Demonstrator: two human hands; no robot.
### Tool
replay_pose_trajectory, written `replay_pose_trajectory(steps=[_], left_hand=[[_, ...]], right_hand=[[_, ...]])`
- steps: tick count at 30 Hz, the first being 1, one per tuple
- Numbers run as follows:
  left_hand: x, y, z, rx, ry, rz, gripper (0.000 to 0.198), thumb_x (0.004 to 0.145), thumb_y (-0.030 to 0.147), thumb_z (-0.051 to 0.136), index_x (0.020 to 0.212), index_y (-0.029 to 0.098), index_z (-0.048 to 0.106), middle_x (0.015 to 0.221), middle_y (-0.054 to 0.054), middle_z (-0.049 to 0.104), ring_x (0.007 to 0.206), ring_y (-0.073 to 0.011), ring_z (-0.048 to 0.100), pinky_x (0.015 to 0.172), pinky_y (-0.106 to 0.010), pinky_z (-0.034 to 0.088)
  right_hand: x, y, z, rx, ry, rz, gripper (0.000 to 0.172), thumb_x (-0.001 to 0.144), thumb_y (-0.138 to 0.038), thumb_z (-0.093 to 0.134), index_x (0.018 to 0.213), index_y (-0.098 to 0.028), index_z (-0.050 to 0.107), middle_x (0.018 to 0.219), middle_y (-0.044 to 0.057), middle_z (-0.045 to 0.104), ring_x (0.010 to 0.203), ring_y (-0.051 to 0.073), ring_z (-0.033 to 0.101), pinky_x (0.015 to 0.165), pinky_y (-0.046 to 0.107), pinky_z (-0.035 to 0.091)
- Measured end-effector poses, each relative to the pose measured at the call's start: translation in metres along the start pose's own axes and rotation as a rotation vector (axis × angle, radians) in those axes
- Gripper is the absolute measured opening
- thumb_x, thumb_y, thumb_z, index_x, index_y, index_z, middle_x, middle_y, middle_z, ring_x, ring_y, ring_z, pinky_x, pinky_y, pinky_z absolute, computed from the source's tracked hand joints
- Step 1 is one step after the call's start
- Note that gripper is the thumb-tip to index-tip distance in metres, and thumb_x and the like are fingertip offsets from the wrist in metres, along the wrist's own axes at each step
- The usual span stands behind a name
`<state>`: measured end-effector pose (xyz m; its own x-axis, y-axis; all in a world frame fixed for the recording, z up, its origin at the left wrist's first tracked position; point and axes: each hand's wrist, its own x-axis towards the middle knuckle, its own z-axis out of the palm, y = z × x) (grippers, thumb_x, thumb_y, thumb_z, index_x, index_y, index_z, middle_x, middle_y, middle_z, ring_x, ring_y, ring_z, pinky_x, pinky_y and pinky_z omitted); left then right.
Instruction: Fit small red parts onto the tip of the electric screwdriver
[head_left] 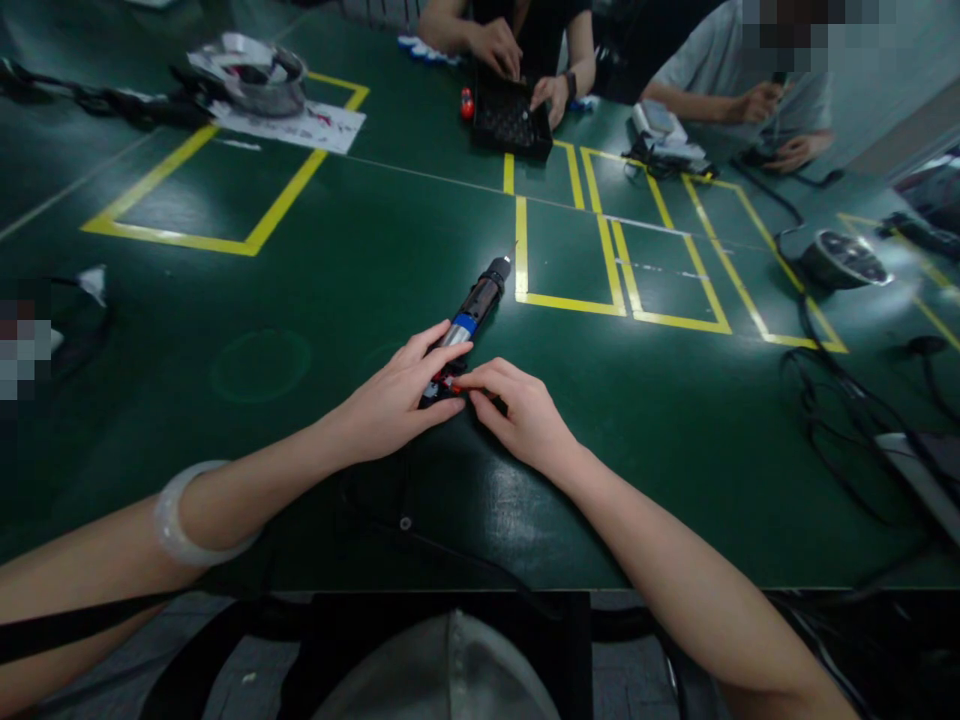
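An electric screwdriver (478, 300) with a black front, a blue band and a thin bit lies slanted on the green table, its tip pointing away to the right. My left hand (401, 395) is closed over its rear part, fingers along the silver body and thumb on the near side. My right hand (521, 410) pinches a small orange-red piece (454, 383) at the screwdriver's back end, where dark and reddish parts show. The fingers partly hide this spot, so the exact kind of the piece cannot be made out.
Yellow tape frames (570, 303) mark the table (660, 440). A metal bowl (281, 95) stands on paper at far left, a round metal dish (846, 262) at right among black cables (817, 400). Across the table, one person handles a black tray (514, 120); another sits beside.
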<state>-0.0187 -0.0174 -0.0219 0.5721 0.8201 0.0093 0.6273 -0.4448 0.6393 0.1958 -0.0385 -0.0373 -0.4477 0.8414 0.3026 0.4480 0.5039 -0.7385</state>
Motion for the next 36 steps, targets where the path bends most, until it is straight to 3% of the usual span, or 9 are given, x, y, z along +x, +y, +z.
replay_pose_trajectory(steps=[6, 14, 24, 30, 36], left_hand=[[0.003, 0.005, -0.002, 0.063, 0.03, -0.017, 0.06, 0.097, 0.049, 0.052, 0.149, 0.017, 0.053, 0.165, -0.016, 0.03, 0.153, -0.0325, 0.032, 0.124, -0.051, 0.032], [0.005, 0.006, -0.003, 0.259, 0.094, -0.022, 0.047, 0.098, 0.048, 0.05, 0.134, 0.023, 0.065, 0.157, -0.013, 0.042, 0.135, -0.0355, 0.052, 0.113, -0.055, 0.043], [0.007, 0.003, -0.009, 0.368, 0.099, -0.098, 0.043, 0.093, 0.043, 0.055, 0.131, 0.028, 0.068, 0.156, -0.009, 0.044, 0.13, -0.0349, 0.055, 0.11, -0.053, 0.045], [0.012, -0.031, -0.025, 0.373, 0.152, -0.151, 0.048, 0.092, 0.05, 0.054, 0.134, 0.03, 0.067, 0.157, -0.008, 0.042, 0.137, -0.0361, 0.05, 0.115, -0.054, 0.04], [0.015, -0.086, -0.062, 0.394, 0.252, -0.232, 0.052, 0.094, 0.053, 0.055, 0.135, 0.024, 0.067, 0.151, -0.009, 0.046, 0.139, -0.0344, 0.046, 0.117, -0.052, 0.038]], right_hand=[[-0.001, -0.004, 0.002, -0.013, 0.001, -0.006, 0.029, 0.098, -0.015, 0.05, 0.117, -0.018, 0.071, 0.114, 0.01, 0.069, 0.106, 0.019, 0.067, 0.096, 0.035, 0.055], [-0.002, -0.004, 0.001, 0.038, -0.025, 0.002, 0.036, 0.093, -0.011, 0.051, 0.126, -0.019, 0.063, 0.115, 0.009, 0.068, 0.102, 0.018, 0.066, 0.092, 0.035, 0.056], [-0.005, 0.007, -0.002, 0.073, 0.023, 0.023, 0.034, 0.093, -0.012, 0.051, 0.124, -0.022, 0.06, 0.109, 0.007, 0.069, 0.092, 0.016, 0.065, 0.082, 0.032, 0.055], [-0.005, 0.008, -0.008, 0.08, 0.04, 0.054, 0.031, 0.094, -0.014, 0.051, 0.122, -0.02, 0.062, 0.107, 0.007, 0.069, 0.089, 0.016, 0.065, 0.079, 0.031, 0.053], [-0.005, 0.012, -0.011, 0.078, 0.043, 0.055, 0.029, 0.094, -0.015, 0.051, 0.121, -0.019, 0.062, 0.107, 0.007, 0.069, 0.089, 0.015, 0.064, 0.079, 0.031, 0.052]])
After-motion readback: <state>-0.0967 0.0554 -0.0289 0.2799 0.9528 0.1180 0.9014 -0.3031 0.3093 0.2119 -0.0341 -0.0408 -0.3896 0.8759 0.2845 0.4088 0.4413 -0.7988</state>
